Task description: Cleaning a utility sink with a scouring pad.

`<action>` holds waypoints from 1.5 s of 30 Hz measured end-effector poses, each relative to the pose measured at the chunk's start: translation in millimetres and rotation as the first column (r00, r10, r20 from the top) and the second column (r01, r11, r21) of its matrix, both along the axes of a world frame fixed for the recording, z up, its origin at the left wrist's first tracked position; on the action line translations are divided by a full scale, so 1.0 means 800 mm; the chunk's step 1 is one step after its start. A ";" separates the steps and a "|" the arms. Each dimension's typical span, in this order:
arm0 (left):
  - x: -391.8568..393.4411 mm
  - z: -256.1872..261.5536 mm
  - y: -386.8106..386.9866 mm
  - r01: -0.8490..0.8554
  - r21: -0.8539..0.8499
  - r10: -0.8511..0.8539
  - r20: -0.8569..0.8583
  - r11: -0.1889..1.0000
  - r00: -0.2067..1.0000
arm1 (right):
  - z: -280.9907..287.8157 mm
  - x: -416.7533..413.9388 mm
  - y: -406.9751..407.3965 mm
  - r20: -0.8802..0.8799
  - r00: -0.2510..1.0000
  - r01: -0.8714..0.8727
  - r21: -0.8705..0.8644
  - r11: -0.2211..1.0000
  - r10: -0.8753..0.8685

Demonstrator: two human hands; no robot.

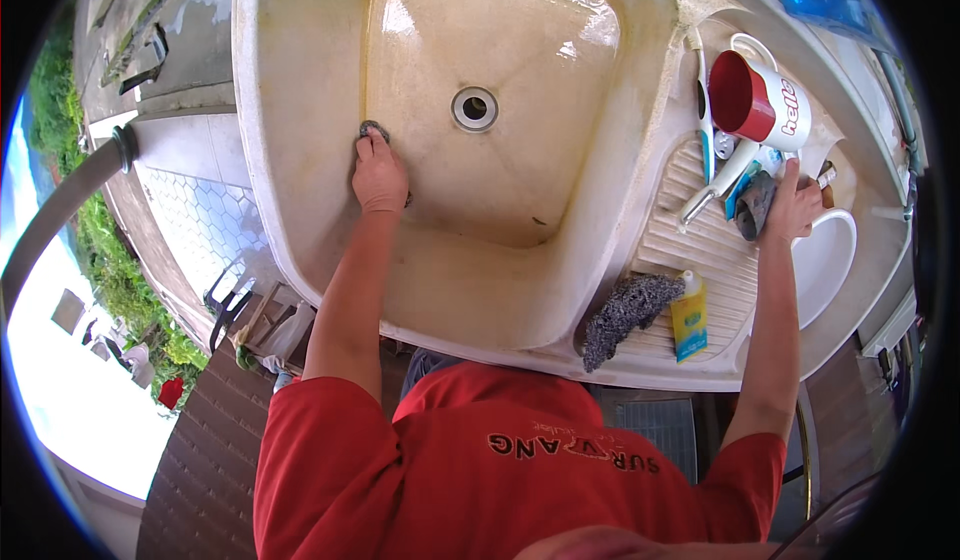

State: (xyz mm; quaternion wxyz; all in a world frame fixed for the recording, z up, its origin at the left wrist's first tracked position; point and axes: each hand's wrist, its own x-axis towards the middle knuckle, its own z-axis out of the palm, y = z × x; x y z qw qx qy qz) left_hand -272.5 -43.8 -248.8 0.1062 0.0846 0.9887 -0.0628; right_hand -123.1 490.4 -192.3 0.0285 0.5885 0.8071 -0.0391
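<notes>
My left hand (380, 179) presses a steel wool scrubber (373, 130) against the left inner wall of the beige sink (480, 177), near the edge of its floor. The sink's bottom looks wet, with yellowish stains along its edges, and a metal-rimmed drain (475, 109) sits in it. My right hand (795, 203) reaches over the ribbed drainboard (664, 230), beside a dark grey crumpled item (754, 206). Its index finger points towards a white mug (787, 106) with a red inside, which lies tipped. Whether the fingers grip anything is hidden.
A large grey metal-mesh scouring pad (628, 320) and a yellow-and-blue tube (688, 320) lie on the drainboard's near part. A white bowl (825, 260) stands by my right forearm. Beside the mug are a long-handled brush (705, 117) and a white chrome-tipped piece (720, 185).
</notes>
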 end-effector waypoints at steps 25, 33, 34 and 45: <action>-0.235 -0.016 0.167 -0.160 0.137 0.186 -0.202 0.978 0.962 | 0.001 -0.011 -0.010 -0.072 0.997 0.006 0.003 1.000 -0.006; -0.160 -0.036 0.274 0.256 0.328 -0.181 -0.242 0.909 0.953 | 0.000 -0.007 -0.008 -0.063 0.998 0.013 0.007 1.000 -0.012; -0.154 -0.034 0.268 0.477 0.308 -0.425 -0.223 0.823 0.877 | -0.001 -0.007 -0.008 -0.067 0.998 0.010 0.007 1.000 -0.009; -0.213 -0.017 0.106 0.066 0.143 -0.043 -0.156 0.987 0.987 | 0.004 -0.004 -0.005 -0.039 0.999 0.018 0.027 0.999 -0.017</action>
